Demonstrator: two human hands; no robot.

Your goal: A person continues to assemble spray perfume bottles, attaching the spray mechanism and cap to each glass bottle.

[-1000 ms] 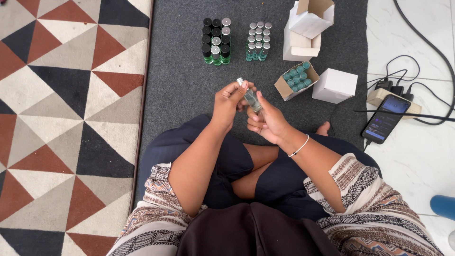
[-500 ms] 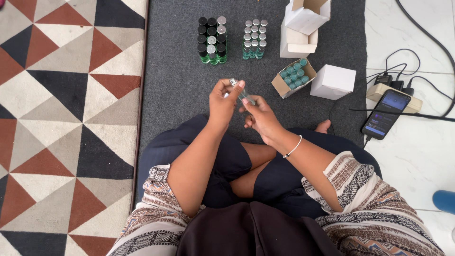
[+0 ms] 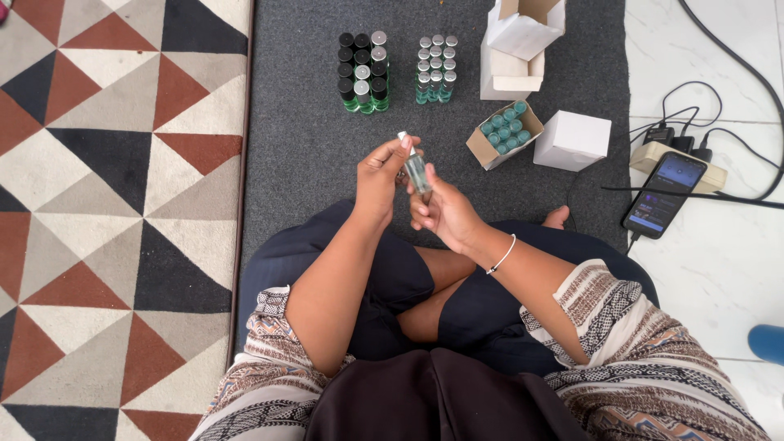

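I sit cross-legged on a grey mat (image 3: 310, 147). My right hand (image 3: 445, 211) grips a small clear glass vial (image 3: 417, 171) with greenish liquid by its body. The fingertips of my left hand (image 3: 380, 171) pinch the vial's silver top end (image 3: 403, 137). Both hands are raised above my knees, close together. On the mat beyond them stand a block of green bottles with black and silver caps (image 3: 363, 71) and a block of smaller silver-capped vials (image 3: 435, 68).
A small open cardboard box of teal-capped vials (image 3: 504, 132) lies to the right, beside a closed white box (image 3: 572, 140) and open white boxes (image 3: 518, 45). A phone (image 3: 663, 194) and cables lie on the white floor at right. A patterned rug (image 3: 114, 188) is at left.
Both hands with the vial stayed above my knees; my left fingers shifted onto the vial's top. The view moved slightly downward.
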